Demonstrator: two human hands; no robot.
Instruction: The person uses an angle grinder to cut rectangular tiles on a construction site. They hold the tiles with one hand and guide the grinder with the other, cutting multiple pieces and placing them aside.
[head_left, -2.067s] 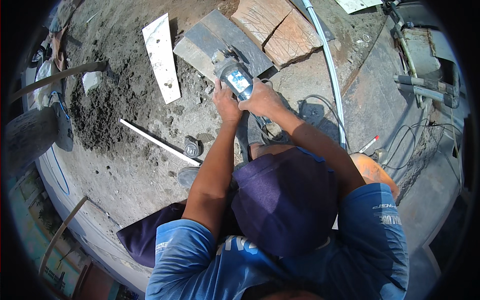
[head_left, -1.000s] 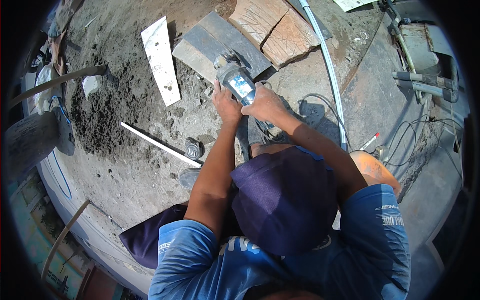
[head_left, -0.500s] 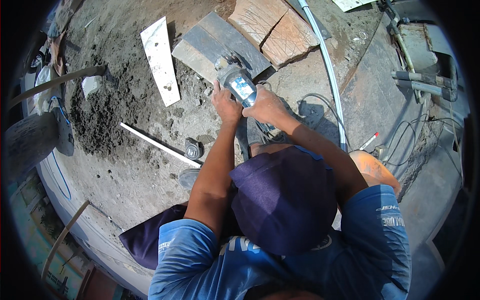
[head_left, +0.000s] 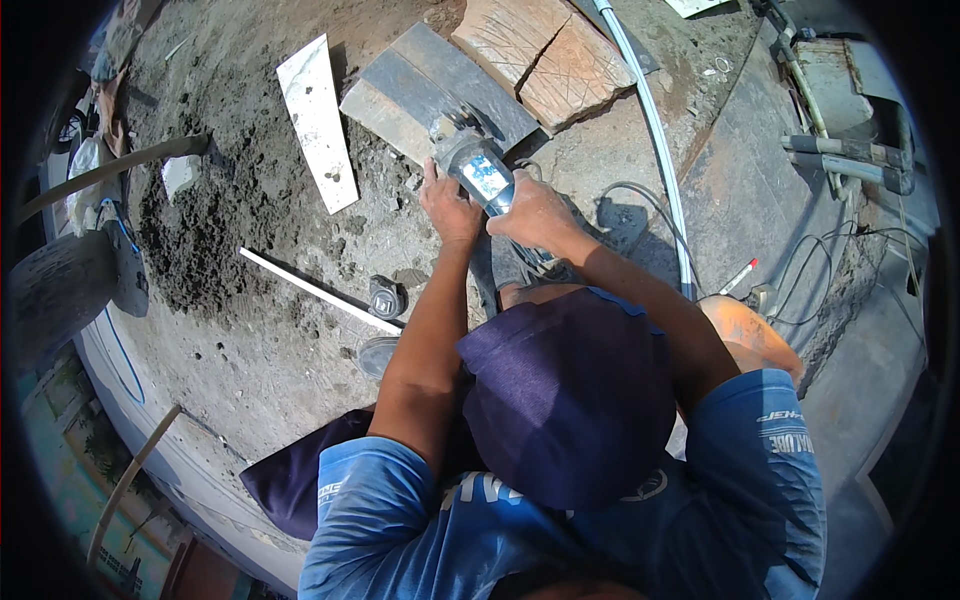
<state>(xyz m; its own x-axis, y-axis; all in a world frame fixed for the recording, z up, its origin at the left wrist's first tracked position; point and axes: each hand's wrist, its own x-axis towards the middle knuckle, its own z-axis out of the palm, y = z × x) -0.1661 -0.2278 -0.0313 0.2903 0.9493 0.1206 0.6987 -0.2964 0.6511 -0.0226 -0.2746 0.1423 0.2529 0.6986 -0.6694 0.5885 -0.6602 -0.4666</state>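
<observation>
My right hand [head_left: 533, 212] is wrapped round the body of an angle grinder [head_left: 487, 177], a dark tool with a white and blue label. On its other side my left hand [head_left: 450, 208] grips it near the head, one finger stretched along the casing; the inner fingers are partly hidden. The grinder's head rests over a grey rectangular tile [head_left: 415, 75], which has a darker, dusty band across it. Around the disc the detail is too blurred to tell whether it touches the tile.
Cracked brown slabs [head_left: 560, 70] lie beyond the tile, beside a pale hose or pipe [head_left: 655, 130]. To the left are a white tile offcut [head_left: 320, 130], wet mortar [head_left: 210, 240], a white strip [head_left: 315, 290] and a tape measure [head_left: 386, 297]. Cables [head_left: 810, 270] loop at right.
</observation>
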